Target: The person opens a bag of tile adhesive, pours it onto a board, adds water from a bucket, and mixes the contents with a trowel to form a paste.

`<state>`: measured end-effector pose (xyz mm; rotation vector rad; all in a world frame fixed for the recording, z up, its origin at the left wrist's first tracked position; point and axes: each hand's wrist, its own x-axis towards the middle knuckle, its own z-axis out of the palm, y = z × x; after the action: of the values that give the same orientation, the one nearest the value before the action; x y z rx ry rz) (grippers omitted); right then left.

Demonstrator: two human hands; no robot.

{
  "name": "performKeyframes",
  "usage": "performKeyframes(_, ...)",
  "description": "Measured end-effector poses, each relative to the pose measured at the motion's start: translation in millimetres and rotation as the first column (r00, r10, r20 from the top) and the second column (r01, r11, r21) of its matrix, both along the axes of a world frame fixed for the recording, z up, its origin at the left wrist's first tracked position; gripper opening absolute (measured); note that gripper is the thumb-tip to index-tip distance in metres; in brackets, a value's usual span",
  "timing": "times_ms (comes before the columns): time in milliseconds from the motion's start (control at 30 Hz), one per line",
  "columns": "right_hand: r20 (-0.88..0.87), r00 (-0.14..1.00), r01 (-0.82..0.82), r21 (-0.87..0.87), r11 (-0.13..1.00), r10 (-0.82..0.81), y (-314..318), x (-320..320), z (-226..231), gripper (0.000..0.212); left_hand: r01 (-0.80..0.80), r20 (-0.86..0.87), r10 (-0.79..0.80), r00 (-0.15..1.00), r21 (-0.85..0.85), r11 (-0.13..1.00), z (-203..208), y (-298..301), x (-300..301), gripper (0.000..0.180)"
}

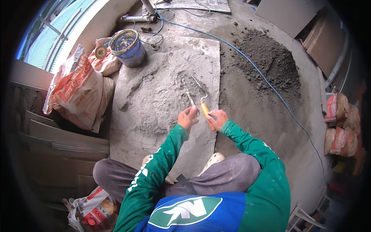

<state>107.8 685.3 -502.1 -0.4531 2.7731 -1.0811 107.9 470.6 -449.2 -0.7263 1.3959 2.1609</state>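
Observation:
Both my hands are in front of me, over a grey board [208, 50] coated with cement powder. My left hand [188, 118] is closed around a thin, pale stick-like tool [190, 99]; its exact kind is unclear. Just beside it, my right hand [218, 119] grips a trowel [205, 110] by its orange handle. The trowel's bent metal neck and narrow blade point away from me, with the blade seen nearly edge-on. Beyond the two tools lies a low heap of grey powder [162, 87] spread over the board.
A blue bucket [133, 54] stands at the board's far left corner, near an open cement sack [79, 91]. A blue hose [257, 69] crosses the floor past a dark sand pile [270, 58]. More sacks [340, 141] lie at right; a torn bag [94, 210] is at lower left.

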Motion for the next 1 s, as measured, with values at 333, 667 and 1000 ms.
performKeyframes(333, 0.318, 0.794, 0.604, -0.51, 0.613, -0.517, -39.6, 67.7, 3.9, 0.031, 0.086, -0.289, -0.38, 0.879, -0.687, 0.722, -51.5, 49.2, 38.0, 0.053)
performKeyframes(667, 0.614, 0.762, 0.646, -0.698, 0.31, -0.206, -26.3, 61.9, -17.2, 0.039, 0.174, -0.441, -0.357, 0.824, -0.403, 0.899, -70.9, 42.8, 57.8, 0.044)
performKeyframes(1000, 0.688, 0.719, 0.695, -0.716, 0.068, -0.099, -8.6, 65.4, -23.8, 0.04, 0.209, -0.074, -0.453, 0.888, -0.813, 0.544, -96.2, 54.4, 47.6, 0.067)
